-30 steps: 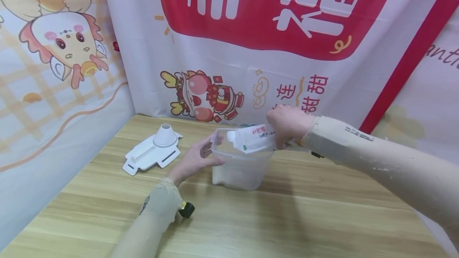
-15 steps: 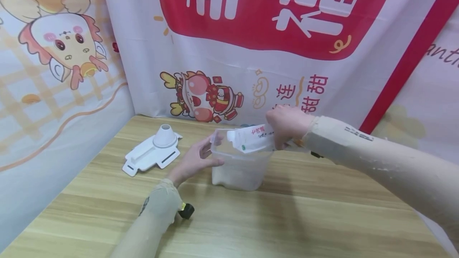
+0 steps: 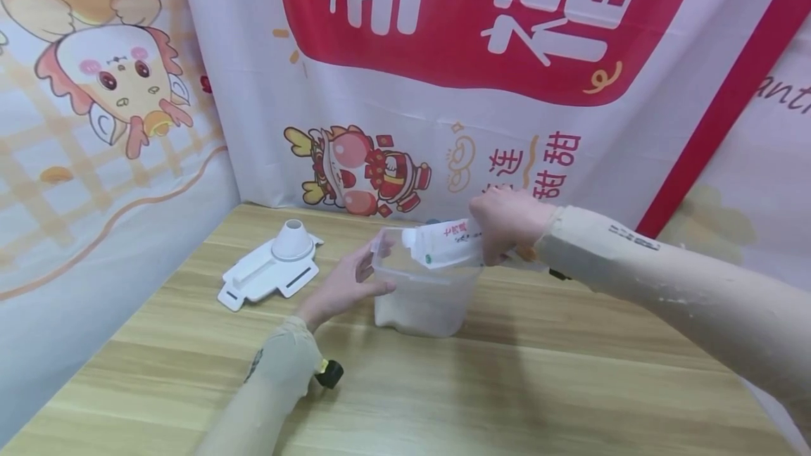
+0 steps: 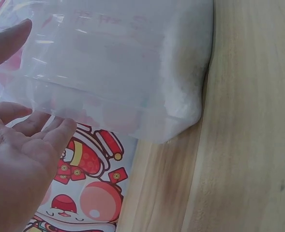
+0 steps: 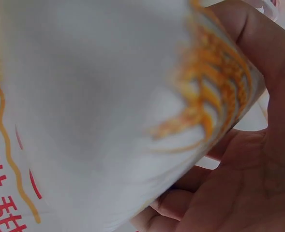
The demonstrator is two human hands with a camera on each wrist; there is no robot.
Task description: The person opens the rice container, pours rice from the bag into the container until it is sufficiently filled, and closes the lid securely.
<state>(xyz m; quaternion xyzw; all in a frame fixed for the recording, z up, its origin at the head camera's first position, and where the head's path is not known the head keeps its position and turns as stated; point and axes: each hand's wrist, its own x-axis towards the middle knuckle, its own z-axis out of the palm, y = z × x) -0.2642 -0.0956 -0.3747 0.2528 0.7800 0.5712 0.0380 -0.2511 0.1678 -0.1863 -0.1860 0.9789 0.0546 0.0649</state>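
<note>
While a white slotted panel lies at the left of the counter with a white cone standing on it, nothing yet covers the container. Rightward, the left hand, spread loosely with thumb and fingers well apart, rests at that upright, translucent container's left corner. White material lies along its bottom, so emptying seems begun but probably unfinished. Tilted over its mouth is a printed white bag, gripped farther right by the right hand, fingers curled; how much remains inside cannot be told.
</note>
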